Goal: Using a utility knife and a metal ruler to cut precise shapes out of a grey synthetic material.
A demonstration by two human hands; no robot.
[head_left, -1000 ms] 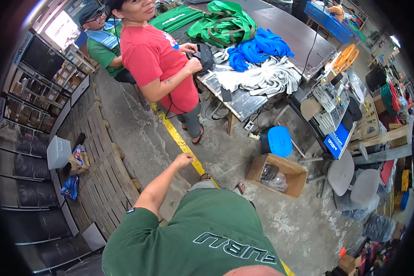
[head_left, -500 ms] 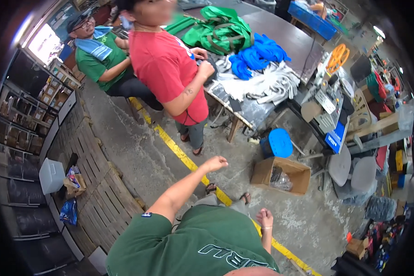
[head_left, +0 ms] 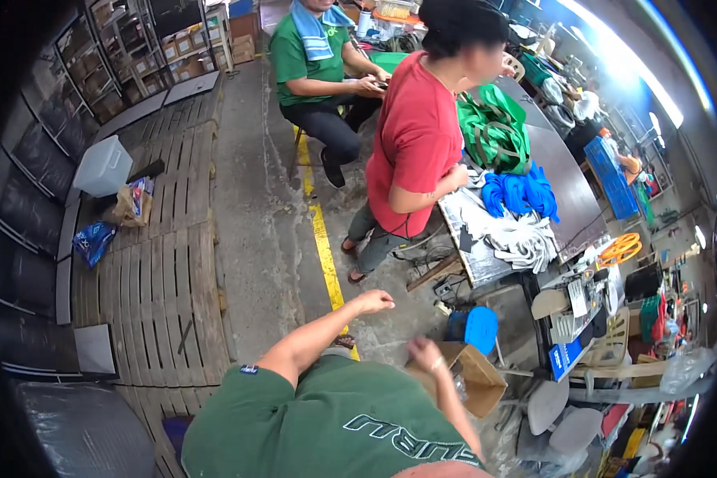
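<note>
Stretched forward over the concrete floor [head_left: 272, 263], my left hand [head_left: 374, 301] is loosely closed with nothing visible in it. My right hand [head_left: 425, 352] is smeared by motion, so its fingers cannot be read; a pale band circles that wrist. Just beyond this hand stands an open cardboard box [head_left: 486, 392], partly hidden by my right forearm. A blue plastic bin [head_left: 480, 330] is behind the box. Neither hand touches any of these things, as far as I can see.
A person in red [head_left: 414, 135] stands at a table [head_left: 562, 179] bearing blue straps [head_left: 522, 193], white straps [head_left: 518, 239] and green bags [head_left: 494, 131]. Another person in green [head_left: 315, 76] sits behind. Wooden pallets [head_left: 163, 263] line the left; chairs [head_left: 575, 432] stand right.
My view has turned left, so table and people appear farther right. My right hand has swung up and forward near the box. The standing person has turned toward the table.
</note>
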